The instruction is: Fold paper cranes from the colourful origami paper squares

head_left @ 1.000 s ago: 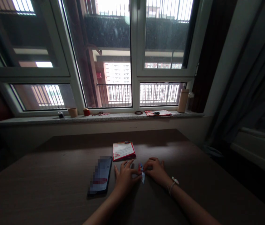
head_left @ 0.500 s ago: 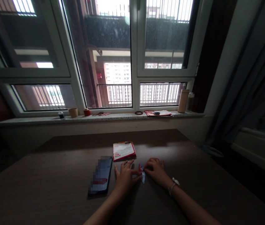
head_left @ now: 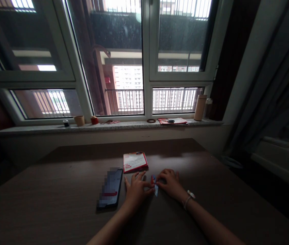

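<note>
Two bare hands of ours meet at one small paper [head_left: 156,191], a narrow, tapering strip, red and blue at its far end and pale toward us. It sits between our fingertips at the surface of the table [head_left: 65,194], near the middle; its folds are too small for us to make out. Our left hand [head_left: 137,188] grips the paper's left edge between thumb and forefinger, the other fingers spread and gently arched. Our right hand [head_left: 170,184] curls in from the other side, thumb and forefinger touching the paper; we cannot tell whether they pinch it or only press. Round that wrist we wear a thin, pale bracelet [head_left: 189,196].

Beneath our hands the table is dark brown, smooth and faintly grained, with a dull sheen. Just left of our left hand lies a phone [head_left: 113,190], a flat, dark slab partly blurred by blocks. Beyond our fingers we see a stack [head_left: 135,161] of flat, squarish cards, the top one white with a red border.

Farther off, along the speckled stone sill [head_left: 131,127], we see a tapered tan cup [head_left: 79,121], a round, dark ring [head_left: 151,120] and a smooth, beige, cylindrical flask [head_left: 199,108], all below the glass panes of a pale-framed window [head_left: 146,61].
</note>
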A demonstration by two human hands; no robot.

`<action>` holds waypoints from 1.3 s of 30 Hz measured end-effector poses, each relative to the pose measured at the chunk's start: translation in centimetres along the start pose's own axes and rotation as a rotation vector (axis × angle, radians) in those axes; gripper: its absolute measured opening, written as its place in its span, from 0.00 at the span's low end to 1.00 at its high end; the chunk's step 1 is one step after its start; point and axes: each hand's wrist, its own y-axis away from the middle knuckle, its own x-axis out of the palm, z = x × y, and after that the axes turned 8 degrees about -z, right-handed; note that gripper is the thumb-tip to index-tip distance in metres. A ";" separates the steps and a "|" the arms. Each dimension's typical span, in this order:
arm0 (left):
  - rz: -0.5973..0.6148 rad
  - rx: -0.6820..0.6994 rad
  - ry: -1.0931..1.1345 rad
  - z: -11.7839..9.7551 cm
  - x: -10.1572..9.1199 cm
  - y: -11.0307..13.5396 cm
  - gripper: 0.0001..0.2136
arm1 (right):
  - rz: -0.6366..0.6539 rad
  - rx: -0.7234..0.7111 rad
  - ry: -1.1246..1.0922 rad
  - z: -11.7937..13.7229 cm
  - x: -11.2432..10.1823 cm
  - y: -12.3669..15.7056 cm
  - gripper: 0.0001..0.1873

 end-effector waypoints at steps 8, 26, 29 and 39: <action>-0.042 0.020 -0.001 0.4 0.3 0.2 0.07 | 0.022 0.013 0.009 0.3 -0.3 -0.2 0.06; -0.064 0.047 -0.016 0.1 0.1 0.2 0.06 | 0.005 0.052 0.036 0.5 0.1 -0.4 0.07; -0.058 0.025 -0.015 0.1 -0.2 0.3 0.06 | 0.009 0.051 0.033 0.4 0.1 -0.4 0.06; -0.087 -0.005 0.008 0.4 0.6 0.6 0.06 | -0.021 0.048 0.026 0.0 0.3 -0.1 0.06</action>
